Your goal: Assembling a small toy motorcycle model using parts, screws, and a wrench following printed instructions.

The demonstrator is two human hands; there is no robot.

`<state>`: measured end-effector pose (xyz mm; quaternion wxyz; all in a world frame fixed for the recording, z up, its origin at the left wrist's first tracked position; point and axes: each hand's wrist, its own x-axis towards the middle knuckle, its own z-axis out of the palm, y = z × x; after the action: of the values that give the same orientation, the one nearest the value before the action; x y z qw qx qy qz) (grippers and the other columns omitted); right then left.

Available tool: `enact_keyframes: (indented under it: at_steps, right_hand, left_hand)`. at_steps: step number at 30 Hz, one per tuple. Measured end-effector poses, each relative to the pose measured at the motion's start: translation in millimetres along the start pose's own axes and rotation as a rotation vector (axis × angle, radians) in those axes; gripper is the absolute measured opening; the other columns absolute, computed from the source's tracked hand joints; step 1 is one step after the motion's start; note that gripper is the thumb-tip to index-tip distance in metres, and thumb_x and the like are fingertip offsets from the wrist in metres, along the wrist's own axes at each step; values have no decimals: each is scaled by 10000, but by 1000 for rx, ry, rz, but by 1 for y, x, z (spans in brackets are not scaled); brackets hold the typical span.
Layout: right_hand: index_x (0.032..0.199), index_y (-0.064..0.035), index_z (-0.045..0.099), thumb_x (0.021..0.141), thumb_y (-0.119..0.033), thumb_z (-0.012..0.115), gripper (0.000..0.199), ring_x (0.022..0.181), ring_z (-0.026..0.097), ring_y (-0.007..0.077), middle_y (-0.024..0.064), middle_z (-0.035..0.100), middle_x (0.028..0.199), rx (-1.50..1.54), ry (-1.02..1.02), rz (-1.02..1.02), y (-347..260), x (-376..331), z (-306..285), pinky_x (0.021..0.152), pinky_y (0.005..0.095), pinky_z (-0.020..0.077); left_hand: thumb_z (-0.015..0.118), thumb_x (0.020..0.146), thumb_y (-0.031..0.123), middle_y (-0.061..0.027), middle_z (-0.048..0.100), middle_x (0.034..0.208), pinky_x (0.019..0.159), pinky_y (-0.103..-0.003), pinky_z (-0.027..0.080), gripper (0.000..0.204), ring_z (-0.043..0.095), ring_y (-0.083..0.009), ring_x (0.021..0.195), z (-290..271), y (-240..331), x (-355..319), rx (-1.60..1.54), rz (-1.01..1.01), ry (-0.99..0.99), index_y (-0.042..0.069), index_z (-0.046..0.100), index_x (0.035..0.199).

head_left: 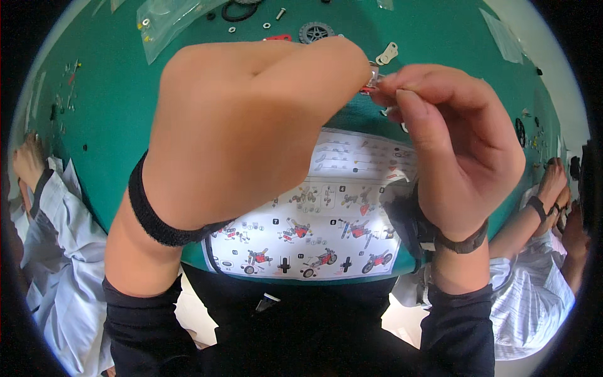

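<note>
Both my hands are raised close to the camera above a green table. My left hand is closed, its fingertips meeting those of my right hand around a small red and clear part, most of which is hidden by the fingers. Which hand carries the part I cannot tell; both pinch at it. Under the hands lies an illustrated instruction sheet with pictures of a red motorbike model. Black bands sit on both wrists.
Loose small parts lie at the table's far edge: a grey gear wheel, a white link piece, washers, a screw, and a clear plastic bag. Other people in light shirts sit at left and right.
</note>
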<state>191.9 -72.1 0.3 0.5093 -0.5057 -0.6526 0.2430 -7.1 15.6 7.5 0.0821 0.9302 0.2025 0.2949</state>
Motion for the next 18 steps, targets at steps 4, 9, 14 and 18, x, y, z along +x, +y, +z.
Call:
enact_keyframes:
  at_steps: [4, 9, 14, 18]
  right_hand:
    - [1062, 85, 594, 918, 129, 566, 153, 912, 674, 232, 206, 670, 1016, -10, -11, -89, 1, -4, -5, 825, 320, 554]
    - [1044, 81, 608, 822, 191, 589, 249, 890, 653, 248, 200, 668, 995, -190, -40, -276, -6, -5, 0, 825, 336, 531]
    - [1007, 75, 626, 784, 195, 637, 253, 851, 659, 253, 194, 675, 982, -288, -18, -373, -10, -2, -1, 787, 328, 532]
    - [1008, 71, 629, 774, 173, 717, 270, 841, 668, 255, 184, 676, 963, -281, 14, -379, -13, -5, 1, 759, 329, 549]
  left_hand:
    - [724, 821, -7, -125, 744, 898, 674, -310, 563, 157, 726, -279, 746, -1, -4, -4, -24, 17, 90, 35, 721, 972]
    - [734, 836, -28, -165, 752, 942, 726, -325, 583, 153, 749, -289, 814, -7, 2, -16, -146, -48, 120, -10, 698, 984]
    - [714, 860, -50, -206, 745, 965, 783, -349, 592, 143, 753, -282, 867, -14, 3, -13, -211, -38, 89, -34, 678, 997]
    - [709, 871, -45, -206, 746, 963, 780, -352, 593, 123, 754, -281, 875, -11, 9, -15, -220, -60, 133, -34, 679, 990]
